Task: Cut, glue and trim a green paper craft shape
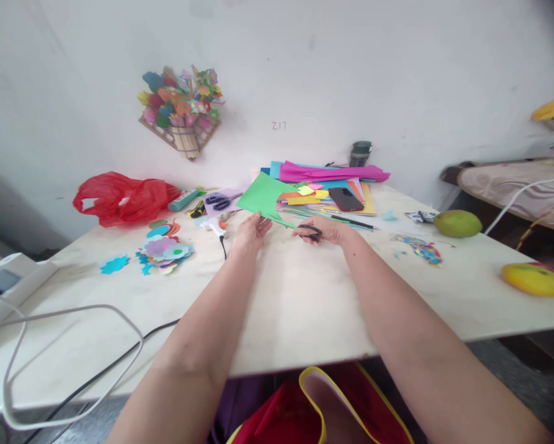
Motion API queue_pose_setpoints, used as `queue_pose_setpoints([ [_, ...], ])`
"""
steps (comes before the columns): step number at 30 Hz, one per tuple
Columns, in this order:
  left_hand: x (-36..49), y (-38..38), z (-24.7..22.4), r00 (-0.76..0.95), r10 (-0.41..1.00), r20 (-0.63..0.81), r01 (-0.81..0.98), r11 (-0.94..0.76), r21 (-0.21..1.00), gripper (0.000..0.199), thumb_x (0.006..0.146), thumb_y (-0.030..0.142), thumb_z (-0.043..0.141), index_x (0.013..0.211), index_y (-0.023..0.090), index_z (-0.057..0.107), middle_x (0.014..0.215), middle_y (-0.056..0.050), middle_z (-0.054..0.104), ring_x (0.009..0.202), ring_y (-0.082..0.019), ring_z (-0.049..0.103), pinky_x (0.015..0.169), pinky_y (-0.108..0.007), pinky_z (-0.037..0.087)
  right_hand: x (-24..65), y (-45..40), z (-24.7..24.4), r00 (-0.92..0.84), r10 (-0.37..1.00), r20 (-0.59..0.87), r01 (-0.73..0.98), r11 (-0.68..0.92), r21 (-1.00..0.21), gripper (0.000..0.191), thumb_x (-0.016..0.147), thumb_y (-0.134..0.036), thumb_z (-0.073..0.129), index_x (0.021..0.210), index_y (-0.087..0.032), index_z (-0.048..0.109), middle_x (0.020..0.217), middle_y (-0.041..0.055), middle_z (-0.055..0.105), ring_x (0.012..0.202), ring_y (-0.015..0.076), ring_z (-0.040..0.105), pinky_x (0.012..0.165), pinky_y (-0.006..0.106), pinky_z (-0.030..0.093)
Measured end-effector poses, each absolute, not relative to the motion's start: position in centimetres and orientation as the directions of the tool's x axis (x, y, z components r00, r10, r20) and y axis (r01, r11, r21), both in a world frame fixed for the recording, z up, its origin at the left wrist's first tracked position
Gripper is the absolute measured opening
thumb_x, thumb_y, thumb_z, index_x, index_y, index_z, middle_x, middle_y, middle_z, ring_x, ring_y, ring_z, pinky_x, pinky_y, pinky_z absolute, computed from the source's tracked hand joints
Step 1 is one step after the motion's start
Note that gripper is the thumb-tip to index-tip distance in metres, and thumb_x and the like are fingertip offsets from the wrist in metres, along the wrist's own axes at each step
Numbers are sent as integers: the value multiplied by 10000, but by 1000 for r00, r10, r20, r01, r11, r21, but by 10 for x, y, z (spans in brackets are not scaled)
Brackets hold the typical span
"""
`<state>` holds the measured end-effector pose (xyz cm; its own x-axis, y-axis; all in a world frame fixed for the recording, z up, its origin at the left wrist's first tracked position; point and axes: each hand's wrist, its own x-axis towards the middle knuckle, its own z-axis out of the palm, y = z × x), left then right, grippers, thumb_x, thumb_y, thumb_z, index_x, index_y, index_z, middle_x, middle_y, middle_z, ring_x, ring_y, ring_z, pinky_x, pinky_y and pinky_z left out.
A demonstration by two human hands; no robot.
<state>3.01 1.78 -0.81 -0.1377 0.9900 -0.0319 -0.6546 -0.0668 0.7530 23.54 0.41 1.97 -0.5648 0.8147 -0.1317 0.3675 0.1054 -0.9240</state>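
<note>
My left hand (255, 229) holds the lower edge of a bright green paper sheet (262, 196), which is tilted up above the white table (305, 308). The sheet has a curved cut-out on its right side. In my right hand (322, 230) is a pair of dark-handled scissors (310, 232), fingers wrapped round the handles. The blades point left at a narrow green strip along the sheet's lower right edge. Just left of my left hand lies a white glue gun (213, 227). Behind the sheet are stacked coloured papers and a dark phone (346, 198).
Paper flower shapes (166, 250), a red plastic bag (124, 198) and purple-handled scissors (221, 200) lie to the left. Loose cables (142, 339) cross the left front. At the right are a green mango (457, 223), a yellow one (533, 280) and paper scraps (422, 250).
</note>
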Motion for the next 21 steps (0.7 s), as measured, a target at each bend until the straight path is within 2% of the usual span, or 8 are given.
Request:
queue_pose_setpoints([
  [7,32,16,-7,-150,988,-42,-636,-64,769,86,800,122,545,741,170,585,754,-12,676,793,-140,668,881,-339,489,237,7,16,-585,802,-116,357,126,-925,278,788,-378,594,863,-116,649,510,-29,542,361,32,416,340,169,266],
  [21,35,18,-7,-146,989,-37,-634,-64,771,110,802,100,536,733,160,597,772,-21,677,799,-141,665,875,-332,494,229,3,19,-584,799,-146,319,61,-946,207,801,-300,560,854,-116,638,479,-37,526,367,44,414,355,171,287],
])
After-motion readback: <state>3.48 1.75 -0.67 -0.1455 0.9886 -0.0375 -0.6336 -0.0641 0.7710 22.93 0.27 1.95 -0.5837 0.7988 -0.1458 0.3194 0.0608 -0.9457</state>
